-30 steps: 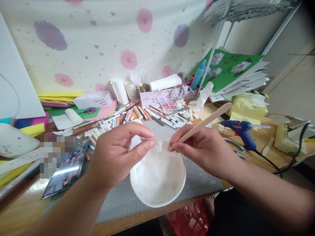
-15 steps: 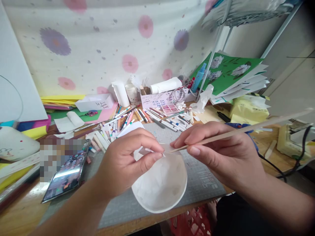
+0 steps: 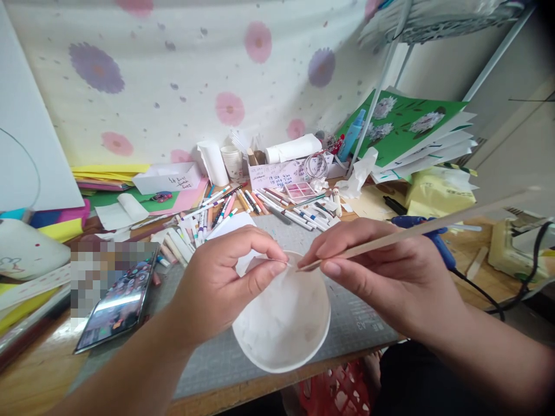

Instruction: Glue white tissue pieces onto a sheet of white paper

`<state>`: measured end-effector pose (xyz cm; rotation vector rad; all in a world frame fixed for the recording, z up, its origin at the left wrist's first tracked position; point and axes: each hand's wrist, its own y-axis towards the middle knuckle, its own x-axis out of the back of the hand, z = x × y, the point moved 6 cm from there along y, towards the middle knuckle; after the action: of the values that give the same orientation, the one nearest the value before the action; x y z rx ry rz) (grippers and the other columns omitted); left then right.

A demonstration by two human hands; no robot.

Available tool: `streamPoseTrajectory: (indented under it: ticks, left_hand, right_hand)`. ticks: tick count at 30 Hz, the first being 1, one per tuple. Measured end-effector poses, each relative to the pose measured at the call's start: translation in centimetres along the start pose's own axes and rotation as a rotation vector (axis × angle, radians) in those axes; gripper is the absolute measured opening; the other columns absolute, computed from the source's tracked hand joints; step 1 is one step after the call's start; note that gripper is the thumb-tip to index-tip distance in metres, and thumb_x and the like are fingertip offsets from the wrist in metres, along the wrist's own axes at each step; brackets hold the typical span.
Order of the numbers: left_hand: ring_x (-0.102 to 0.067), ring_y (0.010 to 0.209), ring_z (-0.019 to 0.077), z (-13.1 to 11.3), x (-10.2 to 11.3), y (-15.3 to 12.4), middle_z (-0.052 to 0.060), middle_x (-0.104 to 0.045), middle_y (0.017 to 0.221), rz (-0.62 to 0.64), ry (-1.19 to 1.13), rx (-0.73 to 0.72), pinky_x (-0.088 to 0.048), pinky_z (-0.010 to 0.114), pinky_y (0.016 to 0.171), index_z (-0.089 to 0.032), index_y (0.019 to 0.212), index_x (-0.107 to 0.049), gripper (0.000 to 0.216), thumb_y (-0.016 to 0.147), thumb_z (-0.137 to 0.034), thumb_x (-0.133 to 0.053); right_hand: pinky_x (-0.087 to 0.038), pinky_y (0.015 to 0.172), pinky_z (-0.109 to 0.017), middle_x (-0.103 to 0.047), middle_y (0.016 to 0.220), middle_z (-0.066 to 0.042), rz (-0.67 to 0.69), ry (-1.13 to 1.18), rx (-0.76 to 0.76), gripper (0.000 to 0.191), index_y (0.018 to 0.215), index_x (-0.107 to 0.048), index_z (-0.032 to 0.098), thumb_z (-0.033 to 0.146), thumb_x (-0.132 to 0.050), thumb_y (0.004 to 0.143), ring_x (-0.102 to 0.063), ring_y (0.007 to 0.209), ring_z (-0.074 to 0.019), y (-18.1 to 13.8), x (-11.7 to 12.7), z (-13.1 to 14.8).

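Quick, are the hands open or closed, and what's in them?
Left hand: closed, pinching a thin whitish scrap.
Right hand: closed, holding a wooden craft stick.

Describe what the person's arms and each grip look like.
Left grip and right grip are bare human hands: no gloves, no rings visible. Left forearm and right forearm show no sleeves, watches or cables. Black clothing appears lower right.

Looking across a wooden table (image 3: 26,370) at a pale cloth (image 3: 182,75), counting 2 big purple flowers (image 3: 321,67) among pink ones. Seeing, at right, a metal rack (image 3: 495,56) and a grey wall or door (image 3: 520,136). Catching soft light.
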<state>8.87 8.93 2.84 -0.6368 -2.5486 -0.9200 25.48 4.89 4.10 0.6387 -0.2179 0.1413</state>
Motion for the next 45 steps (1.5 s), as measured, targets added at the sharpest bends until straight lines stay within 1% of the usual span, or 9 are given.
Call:
streamPoseTrajectory:
  ticks: [3,8,13,18,24,33,39,45]
  left_hand:
    - [-0.064,0.077,0.0152,-0.17,-0.11,0.04,0.001,-0.068,0.081,0.0,-0.017,0.005,-0.049,0.027,0.069,-0.02,0.08,-0.066,0.008,0.086,-0.016,-0.063]
    - [-0.065,0.077,0.0149,-0.35,-0.16,0.07,0.001,-0.068,0.081,-0.001,-0.017,-0.008,-0.05,0.026,0.069,-0.02,0.08,-0.067,0.008,0.084,-0.014,-0.063]
    - [-0.065,0.077,0.0142,-0.13,-0.14,-0.05,0.0,-0.068,0.081,-0.009,0.009,-0.017,-0.049,0.026,0.07,-0.021,0.081,-0.066,0.01,0.083,-0.012,-0.064]
    - [-0.065,0.077,0.0138,-0.35,-0.19,-0.12,-0.001,-0.068,0.081,-0.001,0.016,-0.026,-0.049,0.026,0.069,-0.022,0.083,-0.066,0.011,0.084,-0.012,-0.063]
    - [-0.064,0.075,0.0144,-0.45,-0.21,-0.05,0.0,-0.068,0.079,0.004,0.015,-0.019,-0.049,0.026,0.067,-0.021,0.08,-0.066,0.009,0.084,-0.013,-0.064]
    - [-0.065,0.075,0.0153,-0.28,-0.21,-0.13,0.001,-0.068,0.08,0.019,0.014,-0.013,-0.05,0.027,0.067,-0.021,0.081,-0.067,0.009,0.084,-0.014,-0.063]
    - [-0.065,0.076,0.0146,-0.3,-0.17,-0.05,0.0,-0.068,0.08,0.016,0.014,-0.016,-0.049,0.026,0.067,-0.021,0.081,-0.067,0.01,0.084,-0.013,-0.063]
    - [-0.065,0.075,0.0158,-0.39,-0.19,-0.07,0.001,-0.068,0.079,0.027,0.001,-0.009,-0.049,0.028,0.067,-0.021,0.08,-0.066,0.009,0.084,-0.014,-0.062]
  right_hand:
    - [-0.06,0.076,-0.03,-0.072,0.083,-0.004,-0.067,-0.012,0.036,0.007,0.086,-0.071,0.018,0.012,-0.069,0.082,-0.071,0.084,-0.0177,-0.01,0.38,0.51]
    - [-0.06,0.077,-0.031,-0.073,0.083,-0.003,-0.065,-0.02,0.059,0.011,0.087,-0.07,0.02,0.011,-0.069,0.082,-0.071,0.083,-0.0175,-0.08,0.16,0.85]
    - [-0.06,0.073,-0.028,-0.074,0.084,-0.003,-0.069,-0.032,0.051,0.01,0.087,-0.069,0.021,0.013,-0.069,0.082,-0.071,0.082,-0.0167,-0.03,0.13,0.91]
    - [-0.059,0.068,-0.024,-0.073,0.079,-0.002,-0.073,-0.113,0.078,0.009,0.083,-0.07,0.021,0.012,-0.07,0.081,-0.071,0.081,-0.0161,0.07,0.08,1.04]
    - [-0.059,0.064,-0.023,-0.073,0.079,-0.001,-0.081,-0.088,0.043,0.01,0.084,-0.069,0.023,0.013,-0.07,0.082,-0.071,0.078,-0.0152,0.06,0.1,0.97]
    - [-0.059,0.064,-0.023,-0.073,0.082,-0.001,-0.069,-0.053,0.01,0.009,0.084,-0.068,0.023,0.014,-0.069,0.083,-0.071,0.079,-0.0152,0.03,0.05,0.64]
    - [-0.059,0.064,-0.022,-0.073,0.08,-0.001,-0.066,-0.04,0.012,0.009,0.083,-0.068,0.022,0.013,-0.07,0.082,-0.071,0.078,-0.0141,0.03,-0.08,0.75]
    - [-0.06,0.066,-0.025,-0.073,0.083,-0.002,-0.052,-0.039,0.001,0.008,0.084,-0.067,0.022,0.014,-0.068,0.083,-0.071,0.08,-0.0158,0.04,-0.03,0.72]
